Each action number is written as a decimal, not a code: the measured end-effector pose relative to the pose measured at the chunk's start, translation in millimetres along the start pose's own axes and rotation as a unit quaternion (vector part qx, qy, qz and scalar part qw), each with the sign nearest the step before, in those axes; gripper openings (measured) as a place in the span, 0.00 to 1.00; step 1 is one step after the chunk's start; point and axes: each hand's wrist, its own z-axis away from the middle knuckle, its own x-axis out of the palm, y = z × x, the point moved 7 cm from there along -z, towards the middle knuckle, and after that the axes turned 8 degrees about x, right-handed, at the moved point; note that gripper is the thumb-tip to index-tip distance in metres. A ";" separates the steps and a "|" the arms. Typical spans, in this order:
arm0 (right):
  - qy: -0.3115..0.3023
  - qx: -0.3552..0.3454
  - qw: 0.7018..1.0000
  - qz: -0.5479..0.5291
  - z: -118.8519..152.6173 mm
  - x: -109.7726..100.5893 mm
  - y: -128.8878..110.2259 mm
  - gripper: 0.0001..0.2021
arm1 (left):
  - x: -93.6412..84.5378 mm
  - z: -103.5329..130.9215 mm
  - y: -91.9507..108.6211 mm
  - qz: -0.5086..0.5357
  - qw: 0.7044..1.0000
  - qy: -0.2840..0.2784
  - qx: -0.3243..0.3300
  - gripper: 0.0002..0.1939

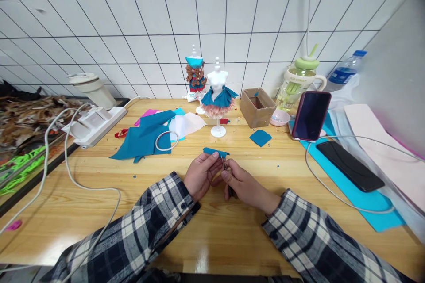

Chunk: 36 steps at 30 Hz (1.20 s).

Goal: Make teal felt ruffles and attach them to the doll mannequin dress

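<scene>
Between finger and thumb, my left hand (201, 174) pinches a narrow strip of teal paper (215, 152), or thin fabric; I cannot tell which. My right hand (241, 182) is closed around small scissors (223, 164), whose blades meet the strip's right part. Most of the handles are hidden in the fingers. Beyond the hands stands a white mini mannequin (218, 80) wearing a teal and pink skirt (219, 102). A second small mannequin (194, 75), dressed in turquoise, brown and red, is behind it. A loose teal piece (260, 138) lies to the right.
Teal sheets (146, 135) and a white ring (167, 140) lie left. A cardboard box (257, 108), pink bowl (280, 117), drink jug (299, 82), propped phone (311, 116) and flat black phone (350, 166) stand or lie right. A power strip (99, 126) and white cables (114, 190) are at left.
</scene>
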 end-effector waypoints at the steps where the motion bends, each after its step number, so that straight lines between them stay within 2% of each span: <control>1: 0.000 -0.002 1.000 0.002 0.1 -0.1 0.0 0.16 | -0.1 0.0 -0.3 -0.002 1.000 0.000 -0.003 0.08; 7: -0.005 0.004 1.000 0.004 1.2 1.4 -2.0 0.14 | -1.1 -2.2 -1.0 0.001 1.000 -0.009 0.003 0.07; 11: -0.028 0.016 0.999 0.002 3.6 0.6 -3.5 0.15 | -6.6 -8.1 6.6 -0.026 0.999 -0.004 0.039 0.09; 13: -0.011 0.022 0.999 0.022 4.5 -5.6 -3.2 0.18 | -11.4 -13.5 14.5 -0.068 0.995 -0.002 0.074 0.10; 15: 0.037 0.029 0.998 0.038 4.6 -16.3 -1.7 0.21 | -15.9 -18.9 21.2 -0.119 0.988 -0.005 0.102 0.10; 19: 0.104 0.036 0.992 0.060 3.6 -29.1 1.8 0.27 | -17.2 -22.9 23.9 -0.182 0.976 -0.041 0.115 0.11; 23: 0.112 0.026 0.988 0.104 3.2 -29.1 -0.2 0.25 | -10.6 -19.6 19.1 -0.194 0.970 -0.101 0.102 0.11; 29: 0.124 0.015 0.977 0.171 2.6 -36.5 -1.6 0.20 | -13.2 -21.3 22.4 -0.210 0.969 -0.074 0.111 0.11; 36: 0.126 0.023 0.980 0.151 1.3 -39.2 0.8 0.20 | -9.5 -19.8 23.1 -0.213 0.968 -0.073 0.113 0.11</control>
